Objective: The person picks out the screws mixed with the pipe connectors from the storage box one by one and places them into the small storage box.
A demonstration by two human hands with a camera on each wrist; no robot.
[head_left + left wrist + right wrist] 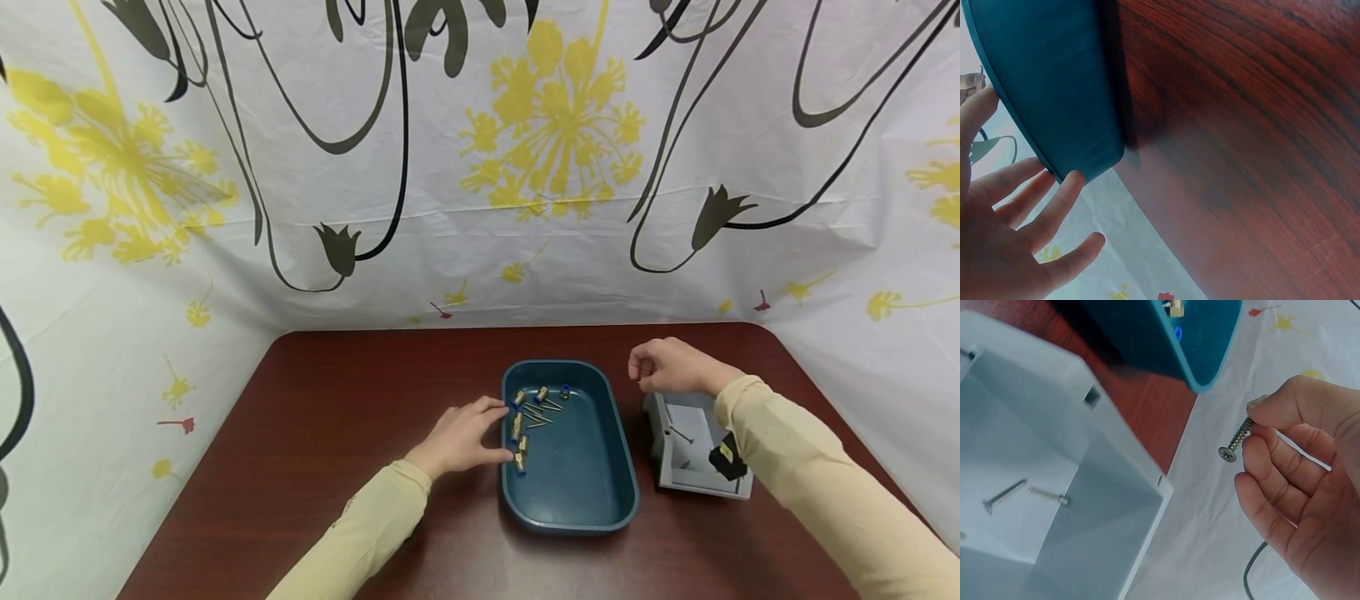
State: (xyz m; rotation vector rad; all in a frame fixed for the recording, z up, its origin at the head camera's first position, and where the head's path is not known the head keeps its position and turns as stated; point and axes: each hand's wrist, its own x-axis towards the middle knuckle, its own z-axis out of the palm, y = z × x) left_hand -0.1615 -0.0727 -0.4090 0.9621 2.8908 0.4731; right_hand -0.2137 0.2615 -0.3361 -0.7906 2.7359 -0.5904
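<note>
My right hand (681,367) is raised over the far end of a grey box (705,487). Its thumb and forefinger pinch a screw (1238,439) by the pointed end, with the cross-slotted head hanging free. In the right wrist view, loose screws (1007,495) lie on the box floor. My left hand (459,437) rests its spread fingertips on the left rim of a blue-green tray (577,483). Inside that tray, brass fittings with blue ends (517,427) and several thin screws (538,414) are gathered along the left and far sides.
Both containers stand on a dark reddish wooden table (360,392), the grey box right of the tray. A black-and-yellow item (727,457) shows at the right forearm, overlapping the box. A white patterned sheet (420,167) hangs behind the table's far edge.
</note>
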